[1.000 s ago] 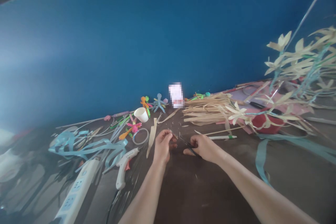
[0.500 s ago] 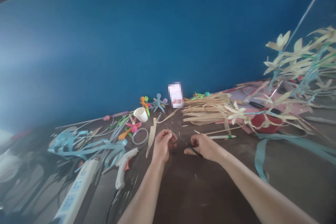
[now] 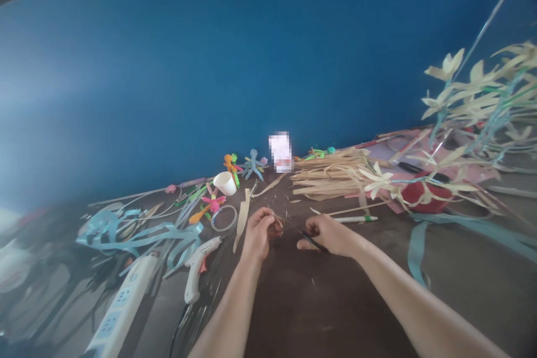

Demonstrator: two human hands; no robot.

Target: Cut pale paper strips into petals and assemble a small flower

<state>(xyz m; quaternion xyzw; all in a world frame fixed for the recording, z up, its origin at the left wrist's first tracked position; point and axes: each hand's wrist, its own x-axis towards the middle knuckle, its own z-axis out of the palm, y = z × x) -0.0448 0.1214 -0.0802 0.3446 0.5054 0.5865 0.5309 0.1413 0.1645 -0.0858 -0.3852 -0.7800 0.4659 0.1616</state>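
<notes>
My left hand (image 3: 259,233) pinches a small pale piece, perhaps a strip of dried husk, whose end barely shows at the fingertips. My right hand (image 3: 329,235) is closed round dark-handled scissors (image 3: 309,239). Their thin blades point left, close to the left fingertips. Tiny pale scraps lie on the dark table (image 3: 319,302) just beyond the hands. A flat strip of husk (image 3: 241,221) rests left of my left hand. Past my right hand lies a white pen (image 3: 352,219) with a green band.
A glue gun (image 3: 199,268), a power strip (image 3: 121,307) and blue ribbon (image 3: 142,235) lie to the left. A white cup (image 3: 225,183) stands near small pipe-cleaner figures (image 3: 253,164). Dried husks (image 3: 331,176) are stacked at the back, with pale husk flowers (image 3: 478,100) at right.
The scissors and my right hand have shifted very slightly to the right and down, and the blades look closer together. My left hand stays nearly in place.
</notes>
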